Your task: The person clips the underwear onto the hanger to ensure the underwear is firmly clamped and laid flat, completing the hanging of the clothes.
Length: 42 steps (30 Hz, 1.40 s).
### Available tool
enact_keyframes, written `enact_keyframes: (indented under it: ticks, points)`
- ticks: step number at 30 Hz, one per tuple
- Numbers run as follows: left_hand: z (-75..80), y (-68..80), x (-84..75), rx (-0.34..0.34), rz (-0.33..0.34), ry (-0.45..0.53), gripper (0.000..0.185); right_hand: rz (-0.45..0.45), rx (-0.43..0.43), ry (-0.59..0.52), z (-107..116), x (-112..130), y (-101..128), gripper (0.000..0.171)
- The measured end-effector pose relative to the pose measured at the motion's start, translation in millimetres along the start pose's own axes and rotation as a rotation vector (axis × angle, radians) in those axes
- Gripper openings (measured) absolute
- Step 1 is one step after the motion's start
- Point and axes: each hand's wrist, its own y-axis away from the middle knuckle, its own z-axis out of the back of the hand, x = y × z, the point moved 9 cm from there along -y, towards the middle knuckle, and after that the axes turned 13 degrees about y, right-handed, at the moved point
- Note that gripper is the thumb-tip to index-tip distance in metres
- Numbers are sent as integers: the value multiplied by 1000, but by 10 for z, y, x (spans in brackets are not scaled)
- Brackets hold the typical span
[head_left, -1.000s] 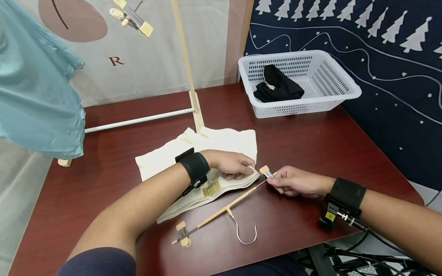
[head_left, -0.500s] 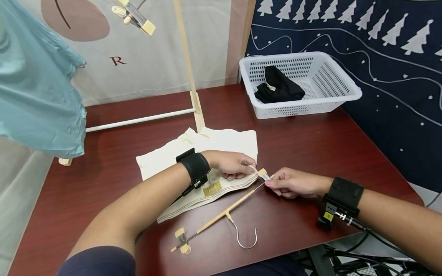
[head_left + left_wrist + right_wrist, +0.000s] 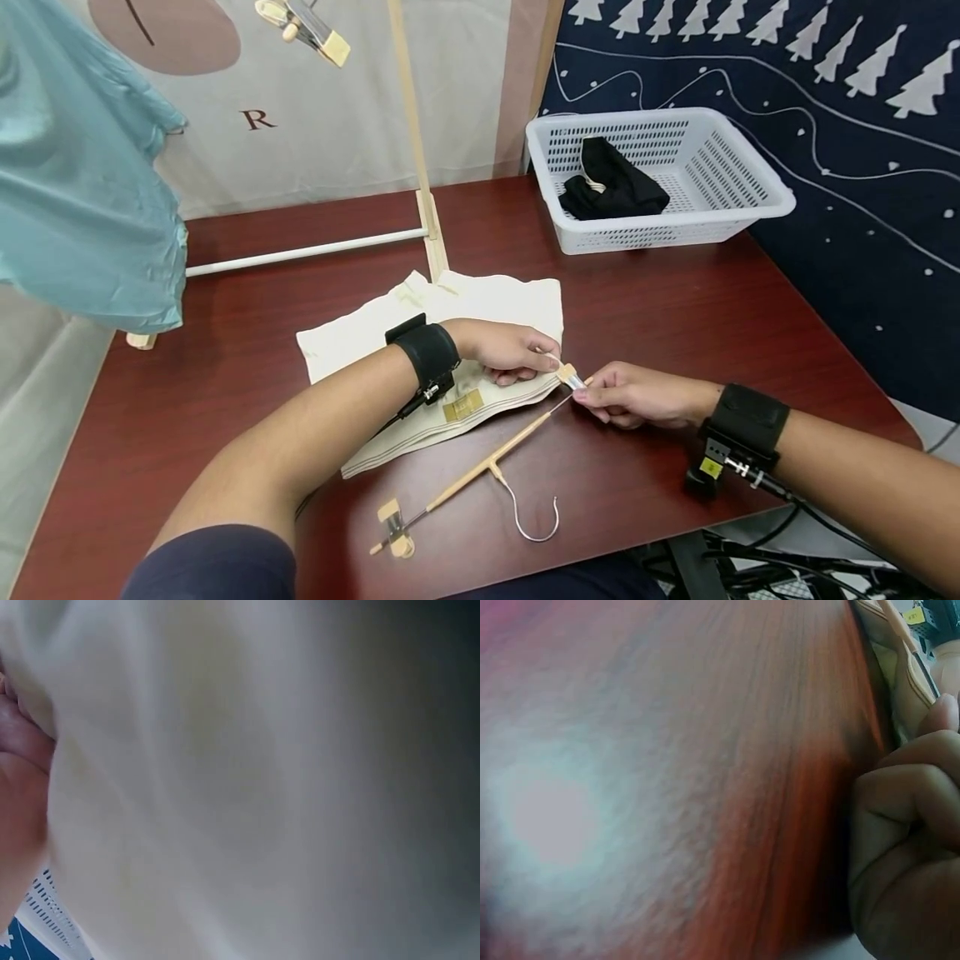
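A folded cream garment (image 3: 450, 321) lies on the dark red table (image 3: 675, 308). My left hand (image 3: 550, 362) rests on it and pinches its near right edge. A wooden clip hanger (image 3: 487, 454) lies at a slant in front of the garment, its metal hook (image 3: 536, 515) toward me. My right hand (image 3: 587, 395) pinches the hanger's right clip (image 3: 569, 375), which sits right at the garment edge that the left hand holds. The hanger's other clip (image 3: 393, 525) lies free near the table's front edge. Cream cloth (image 3: 247, 780) fills the left wrist view. In the right wrist view, curled fingers (image 3: 907, 847) show beside the blurred table.
A white plastic basket (image 3: 750, 179) with a black cloth (image 3: 611, 187) in it stands at the back right. A wooden rack post (image 3: 420, 150) rises behind the garment, with a teal garment (image 3: 82, 192) hanging at the left and a spare hanger clip (image 3: 307, 29) overhead.
My right hand has brought the hanger's right clip a little to the left, up to the garment edge. The left hand stays on the cloth.
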Motion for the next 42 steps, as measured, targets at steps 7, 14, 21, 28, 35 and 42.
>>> enact_keyframes:
  ticks: [7,14,21,28,35,42]
  points:
    - [3,2,-2,-9,8,-29,28,-20,42,31,-35,35,-34,54]
    - [-10,10,0,-35,5,-31,25,-91,21,183,-4,6,-31,52]
    - [10,116,-55,-104,-30,-47,15,-158,-121,462,96,101,-12,49]
    - [199,512,-193,-251,-137,-96,28,-165,-241,745,242,274,-8,51]
    - [267,1269,-80,-443,-198,-253,18,99,-455,1052,58,922,-304,38]
    - [124,2107,248,-717,-108,-546,11,462,-261,1198,-849,1496,-757,15]
